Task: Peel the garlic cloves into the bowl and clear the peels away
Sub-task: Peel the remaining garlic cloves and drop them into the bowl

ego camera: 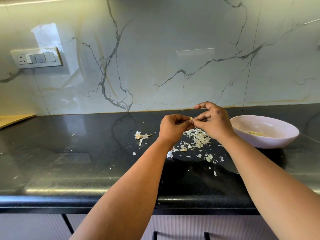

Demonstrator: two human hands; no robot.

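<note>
A small pale garlic clove (191, 119) is held above the black counter between my two hands. My left hand (173, 126) grips it from the left with curled fingers, and my right hand (212, 121) pinches it from the right with thumb and forefinger. Below them lies a heap of white peels (199, 138), with loose flakes and an unpeeled clove (183, 149) nearer to me. A pale pink bowl (277, 123) stands to the right of my hands, with a few peeled cloves (256, 133) in its bottom.
The garlic stem and root scrap (141, 136) lies left of my hands. A marble backsplash rises behind the counter, with a switch panel (37, 58) at far left. A wooden board's corner (15, 119) shows at the left edge. Cabinet fronts run below the counter's rounded front edge (69, 200).
</note>
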